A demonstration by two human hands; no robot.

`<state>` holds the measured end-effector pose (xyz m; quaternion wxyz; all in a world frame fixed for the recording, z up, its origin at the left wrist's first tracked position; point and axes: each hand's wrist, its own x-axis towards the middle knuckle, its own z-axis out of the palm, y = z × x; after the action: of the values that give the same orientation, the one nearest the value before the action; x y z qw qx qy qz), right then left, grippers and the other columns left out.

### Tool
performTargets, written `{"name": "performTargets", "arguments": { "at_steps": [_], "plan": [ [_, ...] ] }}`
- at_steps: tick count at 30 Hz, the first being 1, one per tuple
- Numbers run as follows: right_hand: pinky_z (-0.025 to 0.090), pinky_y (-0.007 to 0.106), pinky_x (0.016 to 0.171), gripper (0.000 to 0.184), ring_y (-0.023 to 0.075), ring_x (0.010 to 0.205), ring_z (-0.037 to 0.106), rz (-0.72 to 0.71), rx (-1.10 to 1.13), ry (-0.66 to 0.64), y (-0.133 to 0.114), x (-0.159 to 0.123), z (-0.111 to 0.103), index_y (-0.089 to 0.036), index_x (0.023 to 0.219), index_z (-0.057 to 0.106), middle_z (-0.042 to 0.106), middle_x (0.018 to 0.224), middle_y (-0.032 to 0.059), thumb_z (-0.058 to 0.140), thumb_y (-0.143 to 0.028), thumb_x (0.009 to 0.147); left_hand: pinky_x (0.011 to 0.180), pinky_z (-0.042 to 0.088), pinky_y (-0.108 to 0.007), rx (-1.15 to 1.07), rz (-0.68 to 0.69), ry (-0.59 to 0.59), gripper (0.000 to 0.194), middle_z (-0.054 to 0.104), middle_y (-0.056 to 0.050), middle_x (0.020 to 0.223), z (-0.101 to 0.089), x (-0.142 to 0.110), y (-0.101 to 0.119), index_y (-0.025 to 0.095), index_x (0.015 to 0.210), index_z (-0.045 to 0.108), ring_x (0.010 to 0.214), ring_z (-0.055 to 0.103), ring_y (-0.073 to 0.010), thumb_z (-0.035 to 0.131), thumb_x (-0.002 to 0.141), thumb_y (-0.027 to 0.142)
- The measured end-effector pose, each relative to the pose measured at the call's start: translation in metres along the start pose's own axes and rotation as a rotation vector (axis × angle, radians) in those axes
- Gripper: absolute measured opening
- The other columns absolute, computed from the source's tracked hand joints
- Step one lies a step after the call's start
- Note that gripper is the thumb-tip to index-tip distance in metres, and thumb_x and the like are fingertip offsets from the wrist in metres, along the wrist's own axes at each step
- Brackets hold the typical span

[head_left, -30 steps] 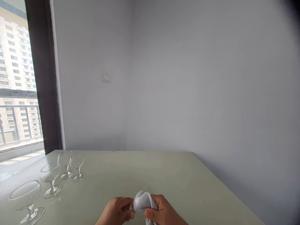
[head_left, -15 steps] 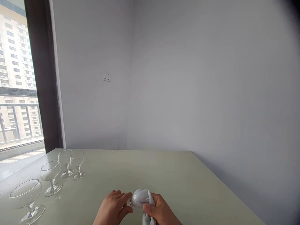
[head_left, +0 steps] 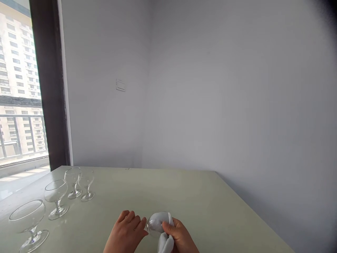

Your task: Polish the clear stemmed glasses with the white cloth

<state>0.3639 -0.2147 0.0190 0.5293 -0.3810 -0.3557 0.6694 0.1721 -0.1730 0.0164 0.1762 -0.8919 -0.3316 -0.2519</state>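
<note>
Near the table's front edge, a stemmed glass (head_left: 156,222) lies sideways between my hands, its stem end toward the left. My left hand (head_left: 126,230) is closed round the stem and foot, which its fingers mostly hide. My right hand (head_left: 180,234) grips a pale grey-white cloth (head_left: 166,242) at the bowl's mouth, thumb on the outside. Part of the cloth shows through the glass inside the bowl, and the rest hangs down below the right hand.
Several clear stemmed glasses stand upright on the left of the pale green table (head_left: 210,207), the nearest glass (head_left: 33,225) at the front left. Grey walls (head_left: 223,88) meet behind the table. A window (head_left: 21,105) is at the far left.
My left fingers have curled in more tightly about the stem end. The right hand has shifted slightly left, its thumb now further over the bowl, and the hanging cloth has moved a little.
</note>
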Motion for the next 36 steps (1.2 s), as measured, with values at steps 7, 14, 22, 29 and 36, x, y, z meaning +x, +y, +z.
{"name": "performTargets", "arguments": {
  "at_steps": [7,14,22,29,36],
  "plan": [
    [0.033,0.026,0.058,0.033,0.0152,0.065,0.050,0.021,-0.733,-0.102,-0.050,-0.049,-0.004,-0.026,0.099,0.067,0.062,0.078,-0.0008,0.068,-0.030,0.067,0.052,0.029,-0.024,-0.931,-0.299,-0.421,0.052,0.046,0.003,0.050,-0.017,0.011,0.000,0.017,0.055,0.057,0.053,0.042,-0.0114,0.048,0.076,0.064],
    [0.036,0.026,0.054,0.016,0.0143,0.054,0.052,-0.130,-0.940,-0.252,-0.052,-0.047,-0.008,-0.029,0.072,0.072,0.066,0.065,-0.0027,0.063,-0.019,0.063,0.037,0.013,-0.023,-1.635,-0.482,-0.744,0.057,0.034,0.007,0.032,-0.021,0.006,0.001,0.010,0.060,0.068,0.030,0.024,-0.0052,0.059,0.063,0.067],
    [0.044,0.031,0.083,0.041,0.0217,0.095,0.061,-0.576,-1.030,0.013,-0.059,-0.024,-0.026,-0.027,0.106,0.067,0.069,0.103,0.0033,0.047,-0.010,0.075,0.037,0.019,-0.020,-1.982,-0.680,-0.487,0.049,0.040,0.005,0.034,0.002,0.004,0.014,0.009,0.067,0.067,0.032,0.029,-0.0040,0.062,0.067,0.058],
    [0.031,0.043,0.101,0.051,0.0316,0.116,0.051,-0.861,-1.221,0.190,-0.013,-0.008,-0.031,-0.030,0.129,0.050,0.058,0.125,0.0059,0.055,-0.021,0.079,0.047,0.035,-0.024,-1.896,-0.906,-0.355,0.050,0.034,0.010,0.045,0.019,0.007,0.022,0.016,0.069,0.057,0.037,0.035,-0.0056,0.055,0.067,0.066],
    [0.013,0.046,0.108,0.040,0.0309,0.102,0.059,-0.902,-1.358,-0.081,0.016,0.000,0.004,-0.039,0.122,0.055,0.072,0.101,0.0004,0.042,-0.051,0.086,0.051,0.026,-0.023,-1.122,-0.653,-0.403,0.019,0.042,0.005,0.054,0.019,0.003,0.031,0.019,0.057,0.050,0.054,0.034,-0.0099,0.059,0.062,0.034]
  ]
}}
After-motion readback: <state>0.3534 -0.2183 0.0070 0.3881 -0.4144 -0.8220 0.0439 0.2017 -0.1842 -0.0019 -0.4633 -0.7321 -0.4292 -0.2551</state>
